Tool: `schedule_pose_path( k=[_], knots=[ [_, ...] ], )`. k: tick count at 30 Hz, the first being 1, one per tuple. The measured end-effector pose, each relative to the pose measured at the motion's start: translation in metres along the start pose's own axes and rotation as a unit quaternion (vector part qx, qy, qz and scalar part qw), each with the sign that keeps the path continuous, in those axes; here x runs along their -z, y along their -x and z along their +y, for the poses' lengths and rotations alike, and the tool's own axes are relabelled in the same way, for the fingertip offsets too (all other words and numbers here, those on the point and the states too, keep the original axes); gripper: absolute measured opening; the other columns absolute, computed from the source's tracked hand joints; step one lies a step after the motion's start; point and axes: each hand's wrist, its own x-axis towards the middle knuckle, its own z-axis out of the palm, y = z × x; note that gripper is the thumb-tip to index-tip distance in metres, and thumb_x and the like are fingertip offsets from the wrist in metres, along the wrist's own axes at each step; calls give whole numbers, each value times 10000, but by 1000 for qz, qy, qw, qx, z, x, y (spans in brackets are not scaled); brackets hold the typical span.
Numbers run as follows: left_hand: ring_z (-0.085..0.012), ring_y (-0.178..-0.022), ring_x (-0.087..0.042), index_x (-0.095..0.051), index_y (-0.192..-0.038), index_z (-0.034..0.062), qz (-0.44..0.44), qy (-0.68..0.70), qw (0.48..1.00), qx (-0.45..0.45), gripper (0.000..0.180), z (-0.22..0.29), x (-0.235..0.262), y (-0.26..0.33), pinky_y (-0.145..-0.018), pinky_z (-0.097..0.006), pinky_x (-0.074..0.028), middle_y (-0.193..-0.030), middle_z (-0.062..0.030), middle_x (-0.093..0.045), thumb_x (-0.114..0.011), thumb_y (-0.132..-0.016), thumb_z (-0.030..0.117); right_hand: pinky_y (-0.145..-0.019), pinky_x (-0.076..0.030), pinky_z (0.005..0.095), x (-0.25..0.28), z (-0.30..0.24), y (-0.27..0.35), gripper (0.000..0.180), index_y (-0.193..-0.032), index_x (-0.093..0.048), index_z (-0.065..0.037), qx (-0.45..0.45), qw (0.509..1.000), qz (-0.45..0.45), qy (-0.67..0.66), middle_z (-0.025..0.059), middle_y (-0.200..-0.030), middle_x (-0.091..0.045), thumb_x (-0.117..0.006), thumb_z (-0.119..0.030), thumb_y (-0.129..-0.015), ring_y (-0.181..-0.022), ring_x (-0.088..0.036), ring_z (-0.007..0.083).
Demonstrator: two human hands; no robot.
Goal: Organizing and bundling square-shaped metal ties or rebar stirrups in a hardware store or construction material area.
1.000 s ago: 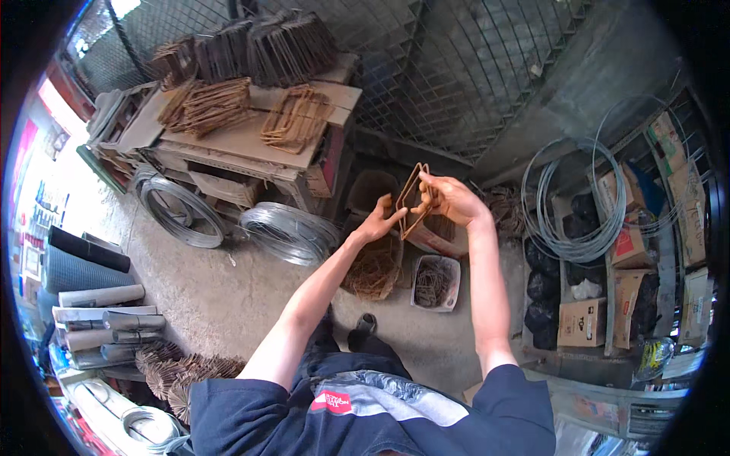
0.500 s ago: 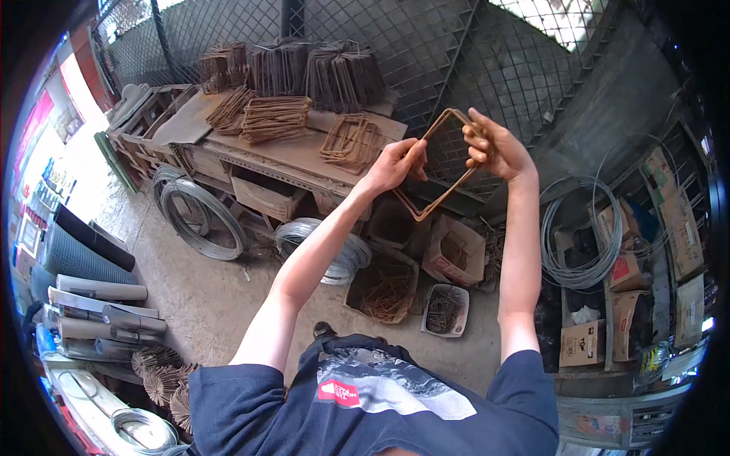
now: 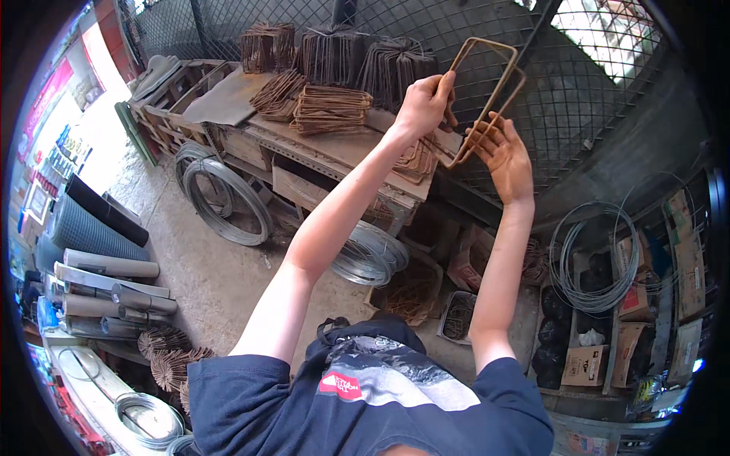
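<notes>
Both hands (image 3: 422, 102) (image 3: 506, 156) raised rusty wire stirrups (image 3: 487, 95) from floor bins up before mesh fence (image 3: 578, 83).

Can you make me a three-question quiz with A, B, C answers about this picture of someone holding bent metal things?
1. Where are the wire loops held?
A) On the floor
B) Up in front of the mesh fence
C) Inside a cardboard box

2. What colour are the loops?
A) Rusty brown
B) Bright blue
C) White

3. What is the left hand doing?
A) Hanging empty
B) Gripping the loops
C) Resting on the bench

Answers: 1 B, the loops show against the fence. 2 A, they look rusty brown. 3 B, its fingers wrap the loops; the right hand is open beside them.
</notes>
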Motion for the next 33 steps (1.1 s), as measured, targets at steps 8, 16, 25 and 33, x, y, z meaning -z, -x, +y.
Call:
schedule_pose_path(
  k=[8, 16, 25, 33],
  knots=[
    [-269, -650, -656, -617, -847, -80, 55, -268, 957, 99, 490, -110, 30, -16, -611, -382, -519, -679, -194, -636, -475, -948, 378, -762, -519, 369, 10, 68, -51, 482, -1144, -488, 38, -150, 973, 84, 152, 138, -983, -612, -510, -399, -941, -848, -647, 228],
    [-381, -984, -615, -623, -988, -113, -77, -363, 868, 329, 656, -175, 70, -36, -857, -413, -487, -984, -276, -637, -515, -863, 522, -637, -531, 302, 53, 163, -112, 433, -1005, -604, 65, -231, 950, 90, 189, 128, -877, -647, -599, -355, -899, -773, -652, 188],
    [-327, -1139, -545, -560, -1225, 42, -242, -399, 831, 301, 637, -167, 109, -52, -950, -393, -435, -1161, -220, -595, -542, -849, 556, -785, -500, 360, 49, 219, -132, 558, -1067, -612, 37, -148, 782, 120, 593, 207, -934, -669, -709, -423, -767, -910, -654, 293],
    [-280, -1194, -506, -480, -1313, 51, -376, -264, 848, 264, 747, -153, 168, -79, -1009, -367, -396, -1249, -176, -554, -480, -854, 640, -806, -481, 404, 32, 220, -133, 488, -1037, -608, 35, -149, 764, 163, 607, 237, -983, -638, -702, -370, -782, -947, -618, 360]
  ],
)
